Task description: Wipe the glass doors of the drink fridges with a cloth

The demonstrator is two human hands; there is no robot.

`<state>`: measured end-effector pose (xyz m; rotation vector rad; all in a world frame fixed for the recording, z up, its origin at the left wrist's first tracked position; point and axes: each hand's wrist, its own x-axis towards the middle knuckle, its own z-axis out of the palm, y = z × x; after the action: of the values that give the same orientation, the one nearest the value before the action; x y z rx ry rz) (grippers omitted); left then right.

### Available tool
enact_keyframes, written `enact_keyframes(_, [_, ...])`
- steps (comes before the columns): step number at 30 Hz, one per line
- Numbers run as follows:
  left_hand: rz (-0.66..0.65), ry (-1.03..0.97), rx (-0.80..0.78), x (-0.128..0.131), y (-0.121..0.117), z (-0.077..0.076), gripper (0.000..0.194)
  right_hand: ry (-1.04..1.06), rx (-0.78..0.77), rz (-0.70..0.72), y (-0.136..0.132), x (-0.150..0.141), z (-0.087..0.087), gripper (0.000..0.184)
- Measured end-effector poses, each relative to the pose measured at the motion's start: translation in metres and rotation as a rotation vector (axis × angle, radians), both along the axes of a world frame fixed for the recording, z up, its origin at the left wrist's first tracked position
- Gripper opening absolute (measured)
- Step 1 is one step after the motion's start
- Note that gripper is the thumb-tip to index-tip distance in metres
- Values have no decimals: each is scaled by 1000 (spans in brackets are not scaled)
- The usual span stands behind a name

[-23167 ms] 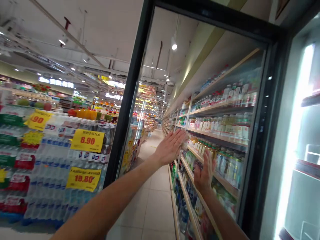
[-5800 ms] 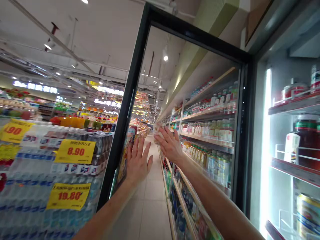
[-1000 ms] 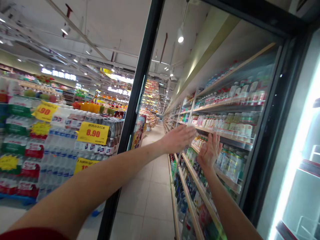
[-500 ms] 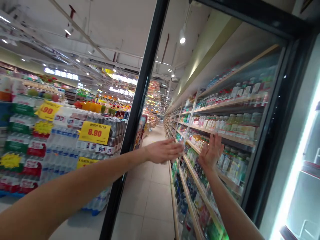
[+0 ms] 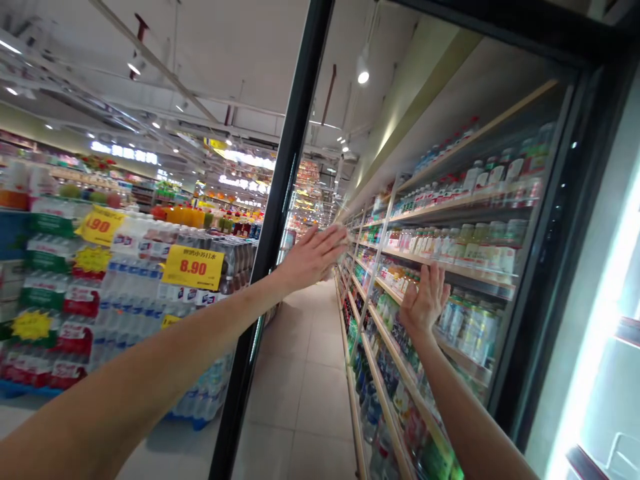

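Note:
A black-framed glass door [image 5: 280, 193] stands swung out before me, and the drink shelves show through its pane. My left hand [image 5: 315, 257] reaches across to the pane near the left frame bar, back of the hand toward me. Its fingers are bent together over something small and pale at the fingertips, too blurred to name. To the right, my right hand [image 5: 423, 300] is raised with fingers up and slightly apart. It lies against or very near the glass and holds nothing.
Lit fridge shelving [image 5: 610, 387] is close on the right. Beyond the pane, long shelves of bottles [image 5: 465, 247] run along a tiled aisle [image 5: 315, 373]. Stacked bottle packs [image 5: 120, 307] with a yellow price sign [image 5: 193, 267] stand at the left.
My left hand has moved up and a little left across the pane. My right hand has stayed nearly in place. The view has shifted slightly.

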<state>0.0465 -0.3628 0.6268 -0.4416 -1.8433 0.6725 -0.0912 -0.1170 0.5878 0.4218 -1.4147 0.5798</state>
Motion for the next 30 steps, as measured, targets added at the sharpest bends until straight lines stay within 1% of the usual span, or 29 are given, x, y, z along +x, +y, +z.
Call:
enact_keyframes(1, [11, 14, 37, 0, 2, 0, 54, -4, 4, -9, 0, 0, 0, 50])
enact_keyframes(2, [-5, -14, -17, -1, 5, -3, 52, -11, 12, -21, 0, 1, 0, 51])
enact_keyframes(5, [-131, -219, -450, -7, 17, -14, 46, -47, 79, -73, 2, 2, -1, 56])
enact_keyframes(6, [-149, -246, -514, -9, 20, -13, 47, -62, 108, -92, 4, 2, -2, 58])
enact_keyframes(7, [-141, -231, -486, -11, 23, -8, 48, -73, 136, -109, 6, 2, -2, 59])
enact_keyframes(8, [-111, -176, -371, -14, 26, -1, 50, -78, 164, -126, 8, 1, -3, 60])
enact_keyframes(10, [-36, -18, -49, -18, 32, 14, 50, -69, 223, -151, 15, -1, -4, 63])
enact_keyframes(11, [-17, 32, 48, -19, 36, 18, 50, -62, 255, -159, 18, -3, -4, 64])
enact_keyframes(12, [-19, 42, 65, -21, 41, 18, 49, -53, 286, -163, 22, -5, -5, 64])
enact_keyframes(13, [-43, 11, -2, -23, 46, 14, 47, -44, 311, -164, 25, -7, -5, 65])
enact_keyframes(15, [-129, -129, -285, -26, 56, 2, 45, -30, 335, -157, 29, -9, -6, 65])
enact_keyframes(16, [-162, -188, -400, -28, 60, -3, 44, -25, 335, -155, 31, -9, -6, 65])
enact_keyframes(17, [-177, -217, -454, -29, 64, -3, 45, -21, 330, -153, 31, -9, -7, 65])
enact_keyframes(18, [-171, -214, -439, -30, 67, 0, 46, -20, 319, -153, 30, -9, -8, 65])
enact_keyframes(19, [-149, -182, -362, -31, 70, 6, 48, -25, 300, -153, 29, -8, -9, 64])
enact_keyframes(21, [-87, -68, -118, -33, 76, 22, 51, -44, 233, -149, 27, -6, -12, 62])
enact_keyframes(22, [-62, -16, -14, -35, 79, 28, 51, -59, 187, -144, 26, -6, -13, 61])
enact_keyframes(23, [-52, 17, 43, -37, 83, 29, 50, -78, 137, -139, 24, -6, -15, 60])
enact_keyframes(24, [-58, 25, 40, -40, 86, 27, 49, -99, 87, -134, 23, -6, -16, 60])
enact_keyframes(25, [-83, 3, -28, -43, 89, 23, 47, -115, 41, -131, 23, -6, -18, 59])
enact_keyframes(27, [-158, -87, -252, -48, 93, 12, 44, -131, -24, -128, 22, -8, -20, 58])
enact_keyframes(28, [-187, -126, -337, -50, 95, 10, 43, -133, -46, -126, 22, -9, -21, 57])
enact_keyframes(29, [-200, -145, -370, -52, 97, 12, 43, -133, -61, -123, 22, -10, -22, 56])
enact_keyframes(30, [-193, -140, -340, -53, 98, 18, 45, -135, -65, -121, 22, -11, -23, 56])
